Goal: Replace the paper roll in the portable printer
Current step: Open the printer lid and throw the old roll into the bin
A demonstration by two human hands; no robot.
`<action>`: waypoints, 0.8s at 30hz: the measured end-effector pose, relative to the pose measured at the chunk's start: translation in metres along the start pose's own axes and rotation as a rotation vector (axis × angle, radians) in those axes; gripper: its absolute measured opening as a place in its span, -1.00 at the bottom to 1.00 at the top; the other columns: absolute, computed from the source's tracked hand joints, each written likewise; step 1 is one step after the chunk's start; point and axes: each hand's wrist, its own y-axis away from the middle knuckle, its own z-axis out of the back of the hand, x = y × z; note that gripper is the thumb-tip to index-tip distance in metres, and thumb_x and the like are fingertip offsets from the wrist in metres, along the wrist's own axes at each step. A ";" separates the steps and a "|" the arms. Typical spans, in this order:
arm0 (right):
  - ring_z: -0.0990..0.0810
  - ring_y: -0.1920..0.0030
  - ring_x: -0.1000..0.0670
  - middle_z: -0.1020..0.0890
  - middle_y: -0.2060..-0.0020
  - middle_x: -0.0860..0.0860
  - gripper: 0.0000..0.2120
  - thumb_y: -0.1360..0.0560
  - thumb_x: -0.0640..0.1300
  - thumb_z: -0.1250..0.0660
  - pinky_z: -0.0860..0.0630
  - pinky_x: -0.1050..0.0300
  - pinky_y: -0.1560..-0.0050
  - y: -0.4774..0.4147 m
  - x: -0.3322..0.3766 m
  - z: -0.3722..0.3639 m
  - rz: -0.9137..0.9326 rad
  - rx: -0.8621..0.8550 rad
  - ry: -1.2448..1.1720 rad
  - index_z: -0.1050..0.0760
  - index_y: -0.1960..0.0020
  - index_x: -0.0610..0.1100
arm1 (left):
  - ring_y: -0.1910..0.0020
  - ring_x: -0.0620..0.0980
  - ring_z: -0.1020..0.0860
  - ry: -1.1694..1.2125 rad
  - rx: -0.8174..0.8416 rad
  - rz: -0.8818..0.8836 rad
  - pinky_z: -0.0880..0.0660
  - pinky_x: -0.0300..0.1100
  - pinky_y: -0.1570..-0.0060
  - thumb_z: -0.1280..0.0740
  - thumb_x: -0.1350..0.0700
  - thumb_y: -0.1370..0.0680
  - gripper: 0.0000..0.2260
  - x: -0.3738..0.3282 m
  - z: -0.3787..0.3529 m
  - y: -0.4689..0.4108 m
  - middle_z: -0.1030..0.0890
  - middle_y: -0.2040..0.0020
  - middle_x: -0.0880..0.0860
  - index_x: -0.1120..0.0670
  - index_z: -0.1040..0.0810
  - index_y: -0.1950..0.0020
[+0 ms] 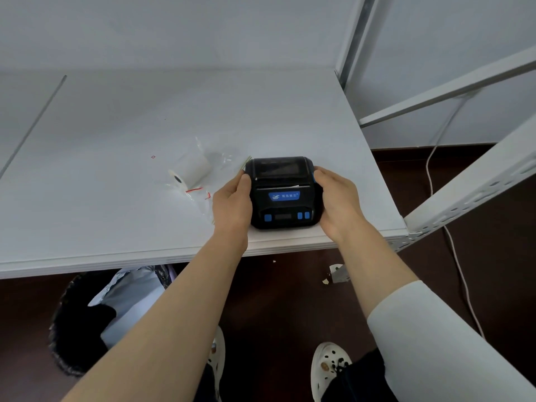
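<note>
A black portable printer (282, 192) with blue buttons and a blue label rests on the white table (116, 221), close to its front edge. Its lid is down, and a sliver of white paper shows at the slot. My left hand (232, 203) clasps the printer's left side, thumb near the lid corner. My right hand (338, 203) clasps the right side. A white paper roll (191, 169) lies on its side to the left of the printer, inside a clear plastic bag (214, 163) with a red strip.
A white metal shelf frame (464, 181) rises at the table's right end, with a white cable (435, 169) hanging behind it. Under the table stands a black bin (84, 320) with grey bags. Paper scraps (333, 275) lie on the dark floor.
</note>
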 end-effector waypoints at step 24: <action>-0.63 0.12 0.00 -0.65 0.11 -0.06 -0.78 -0.49 -0.30 -0.28 -0.61 0.13 0.16 0.002 0.006 0.002 -0.046 -0.102 -0.086 -0.56 -0.12 -0.21 | -0.18 -0.05 -0.57 0.067 0.012 0.025 -0.45 -0.13 -0.29 -0.18 0.11 -0.61 -0.73 0.005 0.002 -0.004 -0.64 -0.16 -0.01 0.08 -0.57 -0.25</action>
